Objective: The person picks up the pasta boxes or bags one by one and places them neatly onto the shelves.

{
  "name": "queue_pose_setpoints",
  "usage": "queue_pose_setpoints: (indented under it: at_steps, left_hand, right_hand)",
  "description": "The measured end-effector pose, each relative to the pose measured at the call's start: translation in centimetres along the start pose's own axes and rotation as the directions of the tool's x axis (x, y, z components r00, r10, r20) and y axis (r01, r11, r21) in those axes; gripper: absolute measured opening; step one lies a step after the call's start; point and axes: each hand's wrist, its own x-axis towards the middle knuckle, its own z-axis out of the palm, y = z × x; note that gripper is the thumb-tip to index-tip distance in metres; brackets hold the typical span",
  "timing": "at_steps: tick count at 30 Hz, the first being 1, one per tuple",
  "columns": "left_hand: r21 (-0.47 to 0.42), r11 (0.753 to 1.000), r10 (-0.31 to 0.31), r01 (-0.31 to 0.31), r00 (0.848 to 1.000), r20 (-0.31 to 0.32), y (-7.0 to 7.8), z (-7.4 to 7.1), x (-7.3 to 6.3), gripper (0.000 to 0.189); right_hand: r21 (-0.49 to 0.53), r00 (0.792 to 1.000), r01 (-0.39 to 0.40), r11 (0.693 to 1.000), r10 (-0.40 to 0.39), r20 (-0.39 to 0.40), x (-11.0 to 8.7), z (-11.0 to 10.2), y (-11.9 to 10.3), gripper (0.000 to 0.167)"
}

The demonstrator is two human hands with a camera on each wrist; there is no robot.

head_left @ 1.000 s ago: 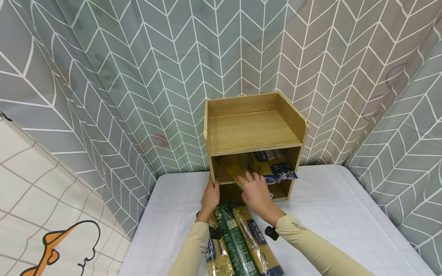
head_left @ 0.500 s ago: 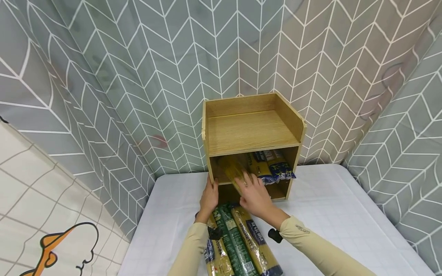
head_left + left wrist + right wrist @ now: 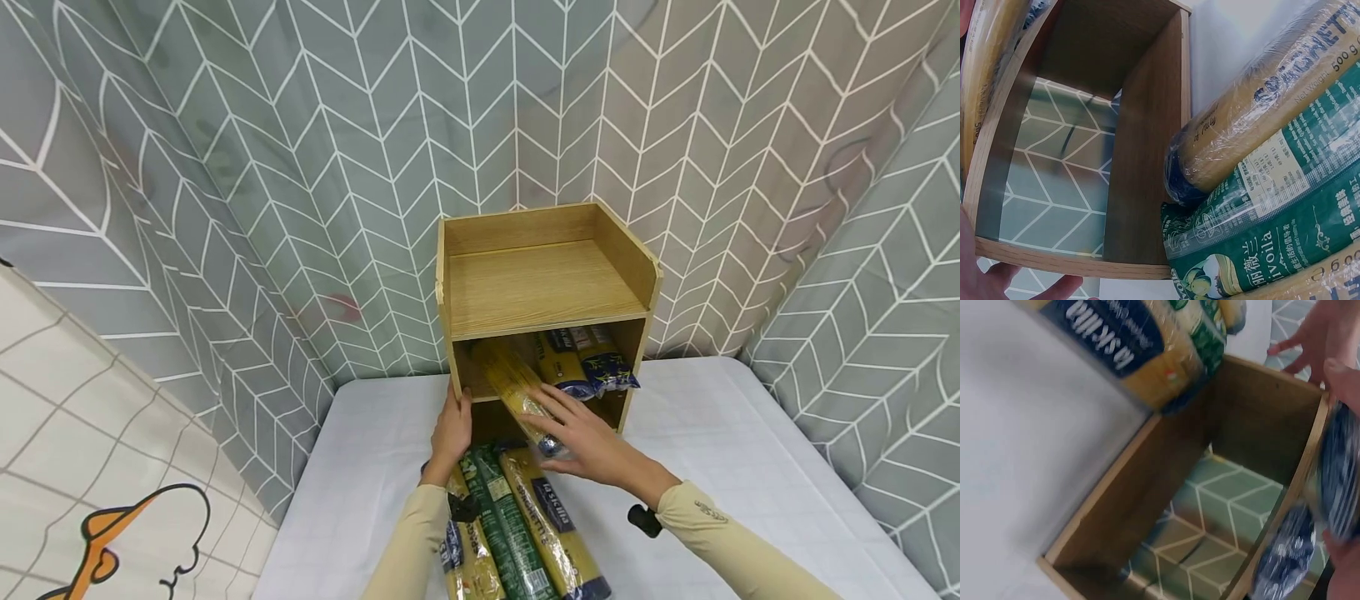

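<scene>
The right grip (image 3: 588, 442) has slid back to the near end of a yellow pasta pack (image 3: 512, 379), and its fingers are now spread, touching it. The pack lies slanted, half in the wooden shelf (image 3: 543, 283), half poking out. The left grip (image 3: 452, 429) pinches the shelf's left side. Two more packs (image 3: 562, 367) lie inside, to the right. Three packs (image 3: 510, 525) lie on the white bench (image 3: 697, 467) in front.

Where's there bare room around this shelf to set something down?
Bare: the shelf's top board, inside raised edges; white cloth right of the shelf and left of the left hand; lower compartment, between its walls. Crowded: middle compartment, with pasta bags and the right hand at its mouth; cloth in front, under three packs.
</scene>
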Motion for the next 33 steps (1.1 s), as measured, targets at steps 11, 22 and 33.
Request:
queue_pose_setpoints:
  at_steps: [11, 22, 33]
  left_hand:
    - [0.000, 1.000, 0.003, -0.003, 1.000, -0.009, 0.0, -0.1, 0.1, 0.062]
    - [0.008, 1.000, 0.008, -0.008, 1.000, -0.004, 0.0, 0.0, 0.1, 0.061]
    - [0.010, 1.000, -0.001, 0.002, 1.000, -0.020, 0.2, 0.0, 0.3, 0.061]
  right_hand:
    - [-0.121, 0.994, 0.111, 0.986, -0.108, 0.032, 0.0, 0.2, 0.4, 0.060]
    - [-0.148, 0.998, -0.051, 0.988, 0.043, -0.055, 1.3, 1.7, -0.7, 0.059]
    - [-0.187, 0.977, -0.201, 0.961, 0.183, -0.108, 2.9, 3.4, -0.5, 0.060]
